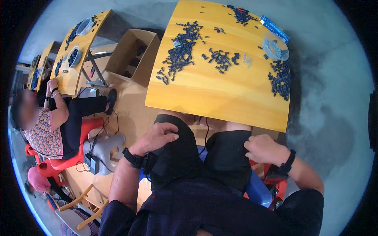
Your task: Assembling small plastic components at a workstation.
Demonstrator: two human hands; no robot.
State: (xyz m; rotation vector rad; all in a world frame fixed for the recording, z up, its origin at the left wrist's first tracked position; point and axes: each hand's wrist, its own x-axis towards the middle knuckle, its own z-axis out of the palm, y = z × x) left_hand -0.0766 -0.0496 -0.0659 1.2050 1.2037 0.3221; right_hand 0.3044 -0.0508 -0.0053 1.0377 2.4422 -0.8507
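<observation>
Head view looks down on a person sitting at a yellow counter (220, 94). Both hands are down on the lap, not on the counter. The left hand (155, 137) lies on the left knee of the black shorts (177, 157), fingers bent loosely over the cloth, holding nothing else. The right hand (262, 149) sits at the right leg of the shorts, fingers curled in and pinching the black cloth at its edge. Each wrist has a black band.

Up on the counter, well apart from both hands, lie many small black parts. One big pile (181, 49) is on the left side, a smaller pile (221, 59) is in the middle, and another pile (281, 80) runs down the right edge. A clear round dish (275, 47) sits near the right pile, with a blue box (274, 28) just behind it.

An open cardboard box (134, 59) stands on the floor left of the counter. Farther left, another person (55, 122) sits on a red chair at another yellow counter.
</observation>
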